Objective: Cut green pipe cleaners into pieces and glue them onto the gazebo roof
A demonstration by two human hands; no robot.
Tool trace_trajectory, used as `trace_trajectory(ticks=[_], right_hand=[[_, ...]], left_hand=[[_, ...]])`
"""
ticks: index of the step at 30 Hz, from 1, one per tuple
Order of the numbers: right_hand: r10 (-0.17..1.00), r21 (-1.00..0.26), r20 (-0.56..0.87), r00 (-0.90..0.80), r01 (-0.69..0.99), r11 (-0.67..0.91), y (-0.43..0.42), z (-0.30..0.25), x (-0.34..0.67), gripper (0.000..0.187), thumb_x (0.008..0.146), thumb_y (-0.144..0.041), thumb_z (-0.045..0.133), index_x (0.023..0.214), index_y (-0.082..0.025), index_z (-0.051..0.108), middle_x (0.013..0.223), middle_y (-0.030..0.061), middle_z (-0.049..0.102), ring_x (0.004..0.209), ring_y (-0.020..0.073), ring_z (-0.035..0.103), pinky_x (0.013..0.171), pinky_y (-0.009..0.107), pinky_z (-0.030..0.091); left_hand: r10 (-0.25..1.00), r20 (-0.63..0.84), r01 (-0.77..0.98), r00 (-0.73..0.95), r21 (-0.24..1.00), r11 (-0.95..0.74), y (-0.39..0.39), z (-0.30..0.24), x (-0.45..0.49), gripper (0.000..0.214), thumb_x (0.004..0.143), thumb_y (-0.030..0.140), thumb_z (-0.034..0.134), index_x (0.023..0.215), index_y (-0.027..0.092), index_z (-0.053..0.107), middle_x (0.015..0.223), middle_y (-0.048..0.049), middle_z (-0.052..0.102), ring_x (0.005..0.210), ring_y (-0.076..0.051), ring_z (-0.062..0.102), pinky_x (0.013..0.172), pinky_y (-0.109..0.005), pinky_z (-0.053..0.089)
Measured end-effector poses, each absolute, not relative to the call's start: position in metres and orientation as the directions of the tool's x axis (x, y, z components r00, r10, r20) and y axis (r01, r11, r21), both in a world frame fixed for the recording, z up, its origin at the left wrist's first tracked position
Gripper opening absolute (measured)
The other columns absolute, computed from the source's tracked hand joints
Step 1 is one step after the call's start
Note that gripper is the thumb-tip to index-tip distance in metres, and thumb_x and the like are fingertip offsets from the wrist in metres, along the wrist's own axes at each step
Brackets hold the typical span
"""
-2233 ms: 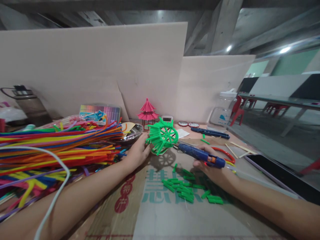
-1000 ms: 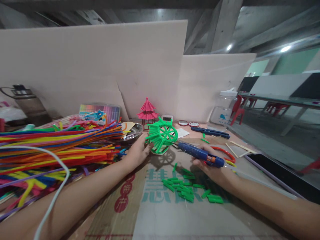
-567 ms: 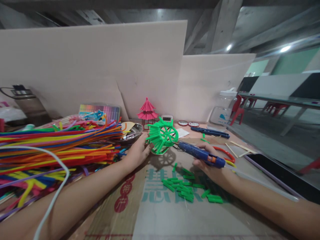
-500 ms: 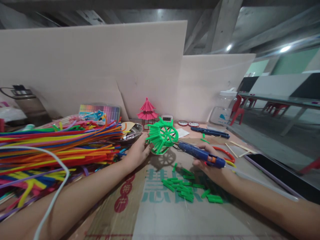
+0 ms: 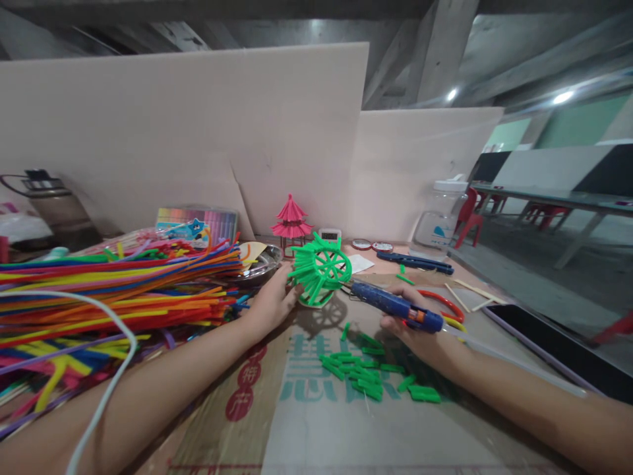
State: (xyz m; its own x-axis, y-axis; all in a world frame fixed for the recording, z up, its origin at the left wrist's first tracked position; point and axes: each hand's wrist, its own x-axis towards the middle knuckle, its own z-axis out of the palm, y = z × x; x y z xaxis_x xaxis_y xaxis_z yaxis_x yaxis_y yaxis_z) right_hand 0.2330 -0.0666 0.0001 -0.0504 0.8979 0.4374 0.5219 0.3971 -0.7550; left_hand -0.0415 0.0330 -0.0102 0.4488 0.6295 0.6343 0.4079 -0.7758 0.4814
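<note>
My left hand [image 5: 277, 297] is closed on the left side of a green pipe-cleaner model [image 5: 319, 270], which has a spoked wheel facing right and strips fanning out around it. A blue hot glue gun [image 5: 395, 305] is gripped in my right hand [image 5: 408, 323], its nozzle close to the wheel's lower right rim; whether they touch I cannot tell. Below the model, several short green pipe-cleaner pieces [image 5: 366, 376] lie scattered on the printed board [image 5: 316, 435]. Behind it stands a small pink pagoda [image 5: 291, 221].
Bundles of coloured pipe cleaners [image 5: 123, 284] and a white cable [image 5: 123, 323] fill the left. At right lie a phone [image 5: 554, 349], red-handled scissors [image 5: 442, 300], wooden sticks [image 5: 477, 290] and a dark blue tool [image 5: 415, 262]. A clear jug [image 5: 440, 214] stands behind.
Almost nothing differs. Both hands, the green model and the glue gun keep nearly the same place, with only a tiny shift to the left.
</note>
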Motion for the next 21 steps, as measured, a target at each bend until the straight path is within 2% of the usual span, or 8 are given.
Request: trace_trajectory(ticks=[6, 15, 21], right_hand=[[0.917, -0.786, 0.399, -0.020, 0.508, 0.353, -0.068, 0.006, 0.228, 0.030, 0.068, -0.045, 0.064, 0.083, -0.024, 0.048, 0.058, -0.0038, 0.057, 0.049, 0.0151, 0.054, 0.045, 0.025, 0.042], [0.917, -0.751, 0.396, -0.044, 0.560, 0.351, -0.070, 0.010, 0.229, 0.033, 0.070, -0.050, 0.062, 0.085, -0.023, 0.050, 0.060, -0.0020, 0.059, 0.051, 0.0161, 0.055, 0.048, 0.027, 0.043], [0.907, -0.722, 0.416, -0.065, 0.583, 0.373, -0.069, 0.009, 0.229, 0.033, 0.073, -0.050, 0.062, 0.087, -0.023, 0.051, 0.062, -0.0018, 0.059, 0.052, 0.0155, 0.054, 0.049, 0.027, 0.042]], left_hand=[[0.661, 0.611, 0.432, 0.436, 0.502, -0.749, 0.035, -0.013, -0.042, 0.036, 0.090, 0.026, 0.050, 0.125, 0.018, 0.052, 0.127, -0.0106, 0.056, 0.125, -0.025, 0.047, 0.109, -0.040, 0.034], [0.682, 0.592, 0.449, 0.431, 0.515, -0.730, 0.031, -0.008, -0.041, 0.037, 0.089, 0.028, 0.049, 0.125, 0.019, 0.053, 0.125, -0.0094, 0.057, 0.121, -0.025, 0.050, 0.107, -0.039, 0.037], [0.717, 0.572, 0.502, 0.399, 0.518, -0.692, 0.026, -0.003, -0.039, 0.024, 0.088, 0.029, 0.050, 0.106, 0.019, 0.059, 0.107, -0.0075, 0.063, 0.114, -0.025, 0.053, 0.102, -0.037, 0.042]])
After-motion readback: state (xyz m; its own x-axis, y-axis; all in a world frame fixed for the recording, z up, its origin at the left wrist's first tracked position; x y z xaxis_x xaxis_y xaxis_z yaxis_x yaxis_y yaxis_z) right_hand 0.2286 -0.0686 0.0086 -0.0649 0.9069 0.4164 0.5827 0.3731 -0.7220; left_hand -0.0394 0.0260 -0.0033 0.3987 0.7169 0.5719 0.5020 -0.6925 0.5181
